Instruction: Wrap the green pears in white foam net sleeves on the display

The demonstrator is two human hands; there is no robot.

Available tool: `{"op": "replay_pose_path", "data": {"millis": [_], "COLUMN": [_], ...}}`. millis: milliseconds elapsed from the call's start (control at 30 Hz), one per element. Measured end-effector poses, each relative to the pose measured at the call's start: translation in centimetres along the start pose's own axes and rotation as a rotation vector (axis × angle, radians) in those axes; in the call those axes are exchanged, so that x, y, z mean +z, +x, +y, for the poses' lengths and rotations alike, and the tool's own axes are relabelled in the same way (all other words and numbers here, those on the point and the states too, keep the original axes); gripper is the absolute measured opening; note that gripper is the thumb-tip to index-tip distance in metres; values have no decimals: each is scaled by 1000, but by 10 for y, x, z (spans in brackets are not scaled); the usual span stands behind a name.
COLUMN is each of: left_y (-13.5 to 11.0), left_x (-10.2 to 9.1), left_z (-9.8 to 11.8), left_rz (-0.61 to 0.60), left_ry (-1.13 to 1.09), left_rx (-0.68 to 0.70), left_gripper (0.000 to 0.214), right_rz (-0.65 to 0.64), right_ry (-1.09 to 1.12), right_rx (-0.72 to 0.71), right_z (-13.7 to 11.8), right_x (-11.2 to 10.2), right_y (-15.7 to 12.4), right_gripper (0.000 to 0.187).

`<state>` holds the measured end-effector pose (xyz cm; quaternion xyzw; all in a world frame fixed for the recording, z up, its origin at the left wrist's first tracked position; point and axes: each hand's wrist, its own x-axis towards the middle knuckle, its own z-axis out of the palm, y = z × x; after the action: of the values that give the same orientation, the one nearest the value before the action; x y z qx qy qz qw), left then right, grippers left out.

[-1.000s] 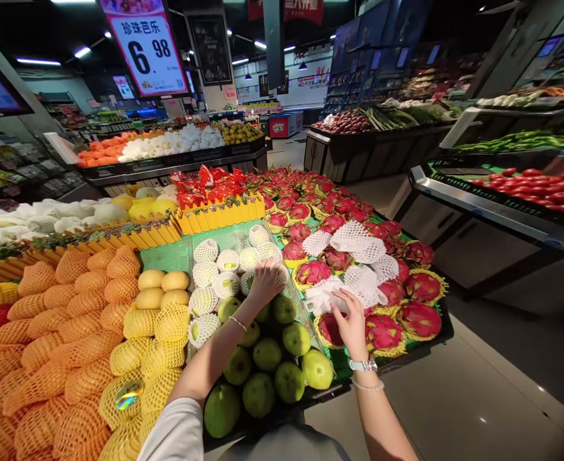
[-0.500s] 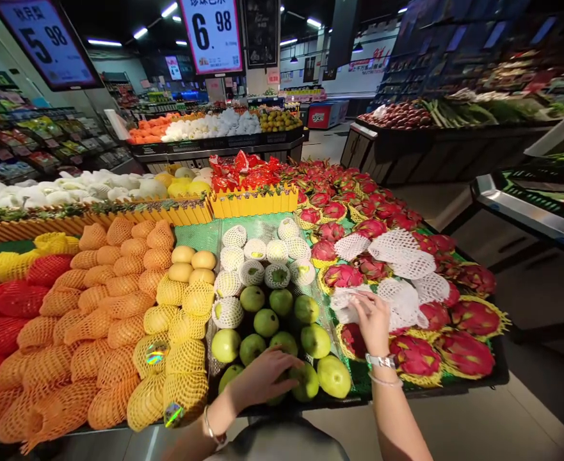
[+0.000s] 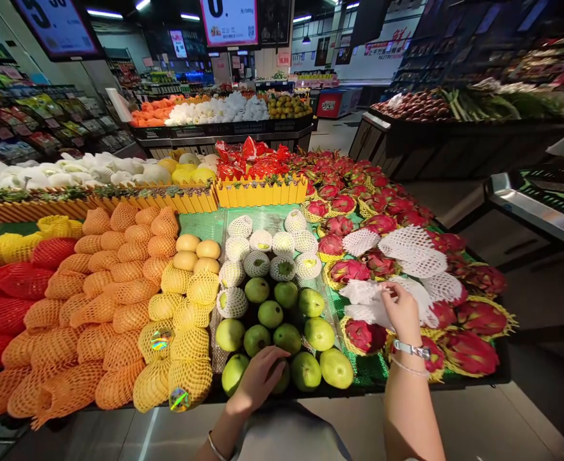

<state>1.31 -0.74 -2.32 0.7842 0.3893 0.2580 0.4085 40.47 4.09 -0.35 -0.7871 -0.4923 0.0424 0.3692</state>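
My left hand (image 3: pixel 260 379) is cupped over a round green fruit (image 3: pixel 282 378) in the front row, its fingers bent around the fruit's top and its underside hidden. More bare green fruits (image 3: pixel 270 314) lie around it, several rows deep. My right hand (image 3: pixel 401 312) has thumb and fingers pinched together at the edge of a crumpled white foam net sleeve (image 3: pixel 364 299), which lies over the dragon fruits (image 3: pixel 365 335). Other white foam net sleeves (image 3: pixel 412 251) are spread flat just beyond that hand. Behind the bare fruits sit green fruits in white foam nets (image 3: pixel 257 263).
To the left are pears in orange nets (image 3: pixel 123 294), fruits in yellow nets (image 3: pixel 190 346) and fruits in red nets (image 3: pixel 3 314). A low yellow picket fence (image 3: pixel 262 194) runs behind. Price screens (image 3: pixel 228 22) hang overhead. The stand's front edge is close to my body.
My left hand has shifted left and its fingers have bent over a green fruit. My right hand has drawn back to the right along the foam sleeves. The view has tilted slightly down.
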Motion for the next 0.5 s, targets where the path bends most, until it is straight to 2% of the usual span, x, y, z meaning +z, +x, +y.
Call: {"op": "replay_pose_path", "data": {"millis": [167,300,400,500], "left_y": [0,2,4,4], "left_x": [4,2,-1,-3], "left_z": [-4,-5,-4,-3], "left_rz": [-64,-100,-103,-93], "left_ry": [15,3,-13,-14], "left_rx": [-36,-21,-18,-4], "left_gripper": [29,29,29,29], "right_rz": [-285,-385,-370,-281], "right_ry": [-54,-166,-261,-369], "right_rx": [-95,-137,-193,-240], "right_z": [-12,-26,-37,-47], "right_x": [-8,-5,-8,-11], "right_y": [-5,-4,11,37], "right_gripper": [43,45,32,38]}}
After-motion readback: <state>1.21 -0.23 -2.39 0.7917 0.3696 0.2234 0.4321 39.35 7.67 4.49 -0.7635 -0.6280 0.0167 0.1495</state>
